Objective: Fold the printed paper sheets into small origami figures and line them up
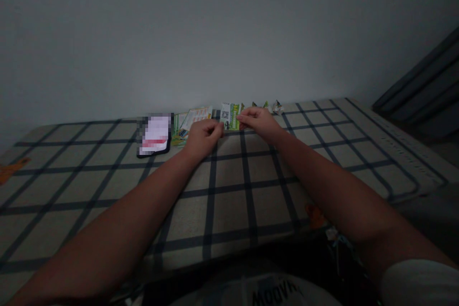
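Observation:
Between my hands is a small green and white printed paper (230, 115) with a QR code, near the back of the table. My right hand (261, 122) is closed in a pinch on its right edge. My left hand (203, 137) has curled fingers and holds the paper at its lower left corner; most of those fingers are hidden from me. Left of it lie printed leaflets (197, 115), white with coloured print, over a green sheet (176, 139). Crumpled scraps (277, 107) lie behind and right of my right hand.
A phone (156, 133) with a lit, blurred screen lies left of the leaflets. A checked cloth (229, 201) covers the table, which meets a plain wall (229, 33) at the back. Dark folded fabric (426, 74) hangs at the far right.

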Tool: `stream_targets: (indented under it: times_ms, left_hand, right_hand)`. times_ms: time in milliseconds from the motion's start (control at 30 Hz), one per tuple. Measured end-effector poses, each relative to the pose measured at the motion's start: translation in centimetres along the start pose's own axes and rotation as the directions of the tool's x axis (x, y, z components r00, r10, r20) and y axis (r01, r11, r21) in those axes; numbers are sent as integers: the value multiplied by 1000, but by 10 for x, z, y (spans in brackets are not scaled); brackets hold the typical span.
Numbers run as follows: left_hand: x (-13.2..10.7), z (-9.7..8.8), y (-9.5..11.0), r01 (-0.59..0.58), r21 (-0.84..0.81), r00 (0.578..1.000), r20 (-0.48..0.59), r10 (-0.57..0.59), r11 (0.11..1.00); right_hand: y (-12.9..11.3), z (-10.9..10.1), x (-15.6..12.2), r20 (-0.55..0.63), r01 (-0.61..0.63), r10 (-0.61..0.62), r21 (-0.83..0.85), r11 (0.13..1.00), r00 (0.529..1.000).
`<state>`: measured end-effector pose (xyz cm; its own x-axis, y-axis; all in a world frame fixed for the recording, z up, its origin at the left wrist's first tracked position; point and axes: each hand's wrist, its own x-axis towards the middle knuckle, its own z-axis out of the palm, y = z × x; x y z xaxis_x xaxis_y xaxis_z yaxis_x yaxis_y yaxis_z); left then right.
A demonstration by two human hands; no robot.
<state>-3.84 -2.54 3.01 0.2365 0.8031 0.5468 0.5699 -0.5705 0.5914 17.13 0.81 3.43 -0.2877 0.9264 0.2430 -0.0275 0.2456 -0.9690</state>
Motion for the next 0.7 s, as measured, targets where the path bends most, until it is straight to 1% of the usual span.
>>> stream_targets:
  times_ms: [67, 100, 167, 233, 300, 400, 567, 633, 700]
  left_hand:
    - [-1, -1, -2, 21, -64, 1000, -8, -21, 998]
    - [0, 0, -4, 50, -114, 999, 1, -50, 992]
    - [0, 2, -10, 115, -214, 993, 55, -106, 970]
    - [1, 5, -16, 116, -263, 993, 61, -104, 958]
    - [2, 8, -20, 86, -242, 996, 30, -81, 966]
    - [2, 9, -21, 72, -215, 997, 22, -69, 974]
    - [2, 5, -11, 58, -191, 998, 15, -57, 980]
    - [1, 4, -8, 57, -199, 998, 38, -50, 978]
    - [0, 5, -6, 83, -225, 995, 74, -67, 971]
  right_hand:
    - [0, 0, 0, 53, -10, 9, 19, 1000, 999]
    - [0, -1, -1, 83, -18, 16, 20, 1000, 996]
    - [-1, -2, -2, 143, -31, 32, -11, 999, 989]
    - [-2, -4, -3, 194, -25, 40, -82, 996, 980]
    - [-2, -5, -3, 219, -9, 40, -140, 990, 975]
    - [1, -4, -2, 205, -13, 40, -132, 991, 978]
    - [7, 3, 0, 148, -77, 70, 45, 996, 987]
    - [9, 6, 0, 128, -58, 51, 55, 997, 991]
    - [9, 6, 0, 107, -24, 21, 27, 999, 994]
